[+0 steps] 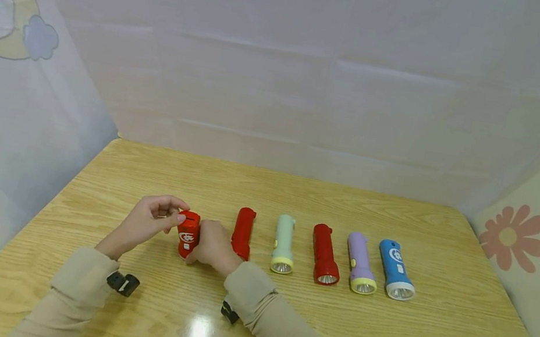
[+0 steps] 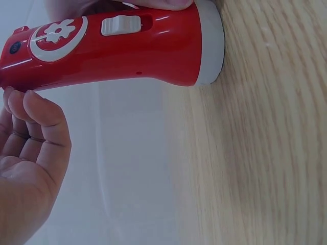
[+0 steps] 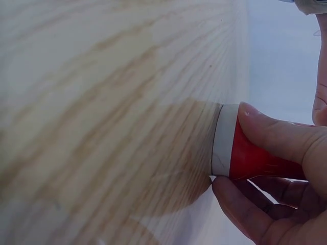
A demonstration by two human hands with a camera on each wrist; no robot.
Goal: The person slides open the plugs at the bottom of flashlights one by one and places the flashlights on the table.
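A red flashlight [image 1: 188, 234] with a white flower-and-crescent print stands upright on its lens end on the table. Its white head ring [image 2: 211, 43] meets the wood, and a white slide switch [image 2: 121, 25] shows on its side. My right hand [image 1: 215, 245] grips the lower body from the right; in the right wrist view its thumb [image 3: 271, 130] lies just above the ring. At the tail end on top is my left hand [image 1: 149, 222], thumb and fingertips right at the edge, fingers loosely bent. In the left wrist view those fingers [image 2: 48, 120] sit beside the tail.
To the right lie a second red flashlight [image 1: 243, 232], a mint green one [image 1: 283, 238], another red one [image 1: 323, 250], a purple one [image 1: 359, 256] and a blue one [image 1: 394, 265], in a row. Cloth-like walls [image 1: 289, 77] border the wooden table [image 1: 434, 336].
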